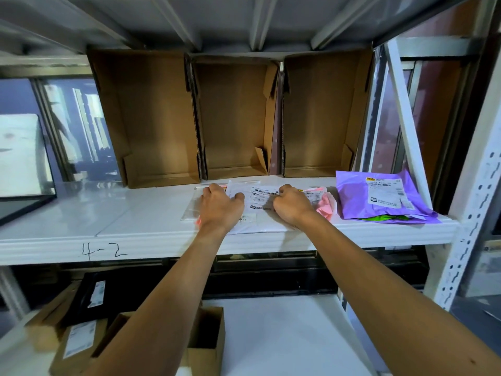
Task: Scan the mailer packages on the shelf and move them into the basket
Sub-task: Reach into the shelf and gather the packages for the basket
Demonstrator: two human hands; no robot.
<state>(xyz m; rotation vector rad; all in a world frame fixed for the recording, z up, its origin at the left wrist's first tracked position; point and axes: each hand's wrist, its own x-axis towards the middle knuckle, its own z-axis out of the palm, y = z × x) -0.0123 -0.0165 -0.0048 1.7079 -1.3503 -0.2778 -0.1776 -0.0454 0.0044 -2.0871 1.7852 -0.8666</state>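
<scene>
At shelf 4-2, both my hands close on a white mailer (261, 204) that lies flat near the front edge of the shelf (135, 213). The left hand (220, 206) curls its fingers over the far-left side with the thumb laid beside the label. The right hand (291, 205) bunches its fingers tightly on the right side. By my reading, the two-sided hold keeps the limp bag flat and the barcode face-up for scanning. A pink mailer (326, 206) sits partly under it, and a purple mailer (379, 196) waits further right. Three cardboard boxes (235, 118) stand open at the back. The basket is not in view.
</scene>
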